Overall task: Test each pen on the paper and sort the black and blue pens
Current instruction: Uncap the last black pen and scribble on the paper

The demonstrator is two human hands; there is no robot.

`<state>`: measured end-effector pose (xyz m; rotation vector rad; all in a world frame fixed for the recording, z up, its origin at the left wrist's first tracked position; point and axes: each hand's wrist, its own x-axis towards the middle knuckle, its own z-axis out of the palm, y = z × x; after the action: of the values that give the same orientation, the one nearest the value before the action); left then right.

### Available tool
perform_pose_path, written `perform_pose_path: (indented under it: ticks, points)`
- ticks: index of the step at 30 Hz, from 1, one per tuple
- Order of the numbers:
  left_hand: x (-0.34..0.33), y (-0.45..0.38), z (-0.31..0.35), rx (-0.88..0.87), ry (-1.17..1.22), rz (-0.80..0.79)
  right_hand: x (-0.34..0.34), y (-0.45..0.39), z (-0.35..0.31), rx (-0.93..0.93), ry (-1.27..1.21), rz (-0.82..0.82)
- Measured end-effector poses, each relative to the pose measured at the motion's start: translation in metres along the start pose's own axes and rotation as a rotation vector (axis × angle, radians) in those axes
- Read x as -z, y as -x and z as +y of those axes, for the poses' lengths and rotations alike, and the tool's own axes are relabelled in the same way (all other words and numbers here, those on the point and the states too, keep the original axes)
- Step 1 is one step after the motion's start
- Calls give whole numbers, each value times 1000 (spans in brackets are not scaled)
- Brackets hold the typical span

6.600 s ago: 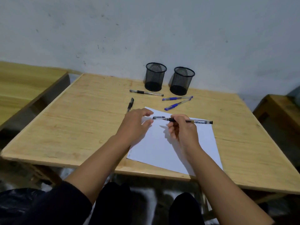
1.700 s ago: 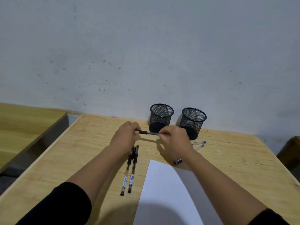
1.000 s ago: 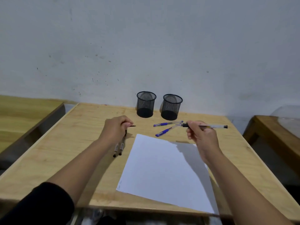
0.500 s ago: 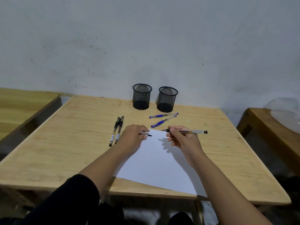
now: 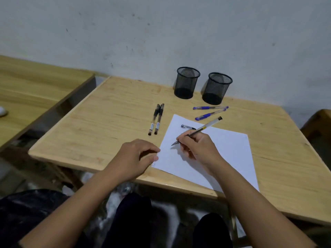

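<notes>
From where I stand nothing reads clearly: the two black pens (image 5: 155,120) carry white barrel labels too small to read, and faint marks at the paper's (image 5: 223,154) near-left corner stay illegible.

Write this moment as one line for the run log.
right hand: holds uncapped black pen, tip near white paper sheet | left hand: at sheet edge | cap: on sheet

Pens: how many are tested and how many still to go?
Two black pens lie side by side left of the paper, apparently sorted. The right hand holds an uncapped pen, tip at the paper; its cap lies there. The left hand steadies the paper's corner. Two blue pens wait. Both mesh cups look empty.
</notes>
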<state>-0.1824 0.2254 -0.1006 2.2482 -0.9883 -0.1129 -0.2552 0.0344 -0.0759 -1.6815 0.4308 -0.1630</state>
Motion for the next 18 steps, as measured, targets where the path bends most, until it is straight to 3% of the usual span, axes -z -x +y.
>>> perform_pose_path:
  ticks: [18]
  points:
    - [-6,0,-21,-102,15,21,-38,-5,16,193,298,-102]
